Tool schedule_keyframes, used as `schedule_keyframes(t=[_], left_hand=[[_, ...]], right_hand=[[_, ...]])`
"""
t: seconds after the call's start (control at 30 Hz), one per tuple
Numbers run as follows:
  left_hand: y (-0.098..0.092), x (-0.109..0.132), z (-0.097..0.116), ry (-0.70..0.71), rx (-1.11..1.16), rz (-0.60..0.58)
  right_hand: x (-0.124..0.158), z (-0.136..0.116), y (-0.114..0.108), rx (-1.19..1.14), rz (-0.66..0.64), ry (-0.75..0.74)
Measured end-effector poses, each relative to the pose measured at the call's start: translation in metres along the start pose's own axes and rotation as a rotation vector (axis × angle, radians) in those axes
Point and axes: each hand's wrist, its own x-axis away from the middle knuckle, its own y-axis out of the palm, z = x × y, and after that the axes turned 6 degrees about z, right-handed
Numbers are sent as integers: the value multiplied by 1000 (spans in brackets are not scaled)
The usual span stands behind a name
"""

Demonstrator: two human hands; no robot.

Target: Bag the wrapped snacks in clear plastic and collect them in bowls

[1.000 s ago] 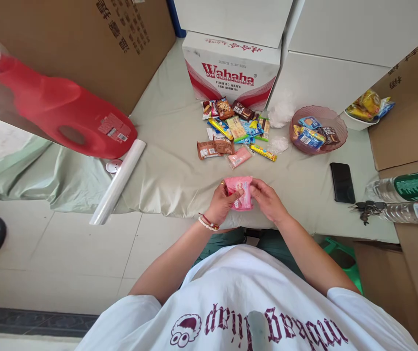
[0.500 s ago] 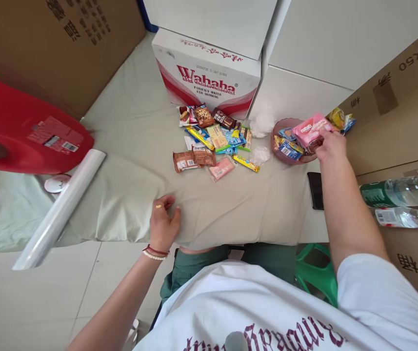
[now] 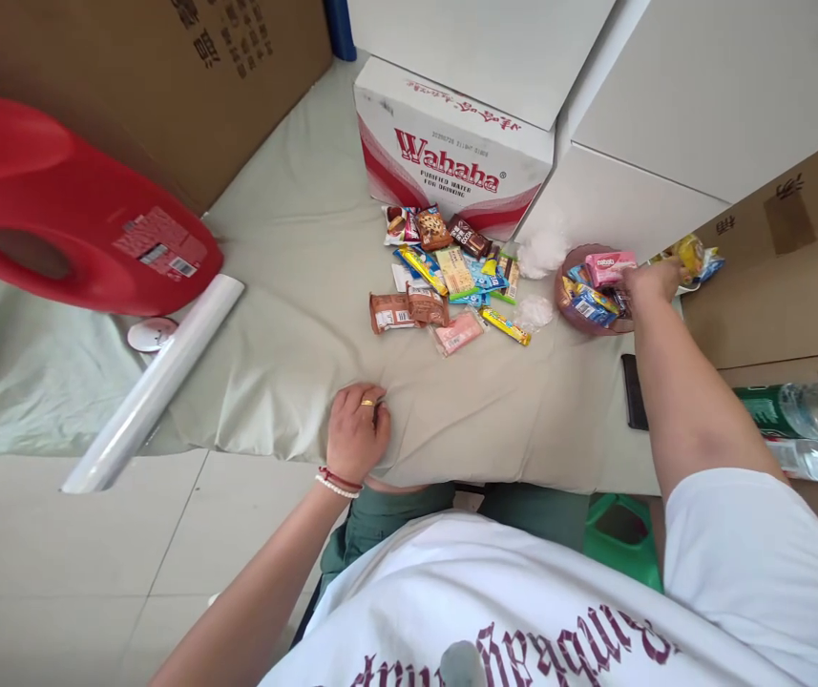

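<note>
A glossy pink rectangular wrapped packet (image 3: 609, 268) lies level on, or just above, the smaller packets in a ribbed, translucent pink bowl (image 3: 566, 305). The person's right hand (image 3: 653, 283) is at its right end, fingertips apparently touching the wrapper; whether they pinch it or have let go cannot be told. Taking it by one end probably leaves the rest of the packet free over the bowl's mouth. Below it, a blue-and-yellow wrapped packet (image 3: 593, 307) leans against the bowl's near side, perhaps for lack of flat room.

The left hand (image 3: 357, 429) rests near the edge of a pale green cloth (image 3: 294, 315), folded into a loose, soft fist with nothing visible in it, seemingly for support.

Between the hands and farther back, a heap of mixed snack packets (image 3: 455, 274) overlaps before a red-and-white cardboard carton (image 3: 451, 167), which likely stops it sliding back. Two crumpled clear plastic wads (image 3: 543, 254) sit between heap and bowl. On the other side, a long roll of clear film (image 3: 157, 382) lies slantwise beside a large red plastic jug (image 3: 79, 205).
</note>
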Motion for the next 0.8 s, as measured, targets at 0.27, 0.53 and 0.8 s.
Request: schedule_keyframes(t=[0.27, 0.53, 0.8], left_hand=[[1, -1, 1, 30, 19, 15], [-11, 14, 16, -148, 175, 145], [17, 18, 119, -419, 970, -297]], right_hand=[[105, -71, 42, 302, -502, -397], [217, -93, 33, -87, -117, 231], [330, -176, 20, -808, -267, 702]])
